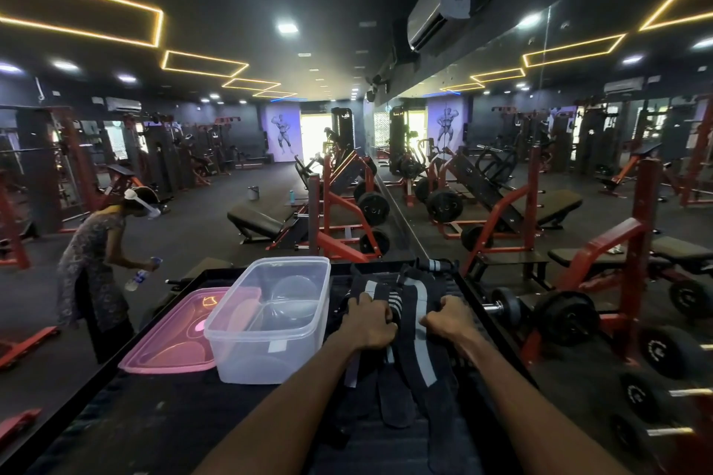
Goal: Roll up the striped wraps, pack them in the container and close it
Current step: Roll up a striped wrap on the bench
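Several black wraps with grey and white stripes (418, 355) lie in a heap on the black table (162, 416), right of centre. My left hand (370, 322) grips one striped wrap at its rolled end. Curled in a fist, my right hand (449, 320) holds the same bundle of wraps from the right. A clear plastic container (270, 320) stands open and empty to the left of my hands. Its pink lid (173, 335) lies flat on the table beside the container's left wall. Another rolled striped wrap (436, 265) sits at the table's far edge.
Dumbbells (555, 314) rest on a rack close to the table's right side, below a wall mirror. Red and black gym machines (347, 204) and benches fill the floor beyond. A person (96, 262) holding a water bottle stands to the left.
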A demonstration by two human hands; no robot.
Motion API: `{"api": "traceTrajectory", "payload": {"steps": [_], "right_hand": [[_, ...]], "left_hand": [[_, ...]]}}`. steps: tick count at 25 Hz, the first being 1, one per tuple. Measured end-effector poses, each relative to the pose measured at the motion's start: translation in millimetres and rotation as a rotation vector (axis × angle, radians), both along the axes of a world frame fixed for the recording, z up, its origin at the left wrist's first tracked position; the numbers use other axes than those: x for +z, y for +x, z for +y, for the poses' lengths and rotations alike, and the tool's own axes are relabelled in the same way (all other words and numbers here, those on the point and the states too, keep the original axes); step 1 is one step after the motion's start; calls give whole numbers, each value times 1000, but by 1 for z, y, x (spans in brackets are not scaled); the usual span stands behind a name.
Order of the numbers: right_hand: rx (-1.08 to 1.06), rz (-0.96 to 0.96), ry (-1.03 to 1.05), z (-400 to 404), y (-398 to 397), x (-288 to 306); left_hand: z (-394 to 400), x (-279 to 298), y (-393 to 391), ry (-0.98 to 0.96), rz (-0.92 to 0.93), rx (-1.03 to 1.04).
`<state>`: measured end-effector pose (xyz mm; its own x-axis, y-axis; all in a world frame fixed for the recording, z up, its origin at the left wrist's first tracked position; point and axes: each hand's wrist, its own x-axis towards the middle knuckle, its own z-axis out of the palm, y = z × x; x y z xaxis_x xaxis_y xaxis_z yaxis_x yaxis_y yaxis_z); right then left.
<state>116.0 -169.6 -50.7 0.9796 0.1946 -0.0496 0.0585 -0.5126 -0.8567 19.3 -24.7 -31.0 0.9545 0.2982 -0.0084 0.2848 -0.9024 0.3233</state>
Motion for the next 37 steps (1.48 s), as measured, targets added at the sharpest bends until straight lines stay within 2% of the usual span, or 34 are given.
{"api": "traceTrajectory", "payload": {"steps": [3, 7, 12, 13, 15, 17, 20, 21, 23, 25, 29, 32, 35, 37], "right_hand": [[48, 24, 3, 6, 13, -13], [34, 134, 130, 6, 5, -4], [-34, -10, -152, 16, -6, -3], [-34, -32, -153, 19, -9, -2], [-43, -71, -44, 21, -14, 8], [-49, -103, 114, 18, -13, 17], [-69, -52, 359, 10, -15, 34], [-95, -60, 398, 9, -15, 36], [-182, -71, 360, 7, -14, 34], [-255, 27, 333, 3, -10, 30], [-116, 321, 612, -4, -15, 35], [-43, 396, 723, -6, -31, 45], [125, 492, 871, -3, -56, 65], [195, 474, 903, 1, -71, 79]], "left_hand": [[1, -5, 8, 4, 40, 6], [-2, 1, 0, 46, 66, -18], [-14, -7, -4, 123, 26, -42], [-19, -10, -4, 85, 8, -49], [-24, -12, -3, -114, -53, -7], [-27, -6, -1, -397, -132, 90], [-31, 12, 2, -891, -273, 253], [-32, 18, 2, -982, -341, 277], [-33, 25, 3, -1042, -418, 271], [-36, 30, 0, -1072, -449, 241], [-35, 34, -14, -1237, -384, 127], [-26, 40, -23, -1367, -323, 212], [-12, 46, -28, -1383, -246, 257], [-6, 51, -31, -1410, -261, 247]]}}
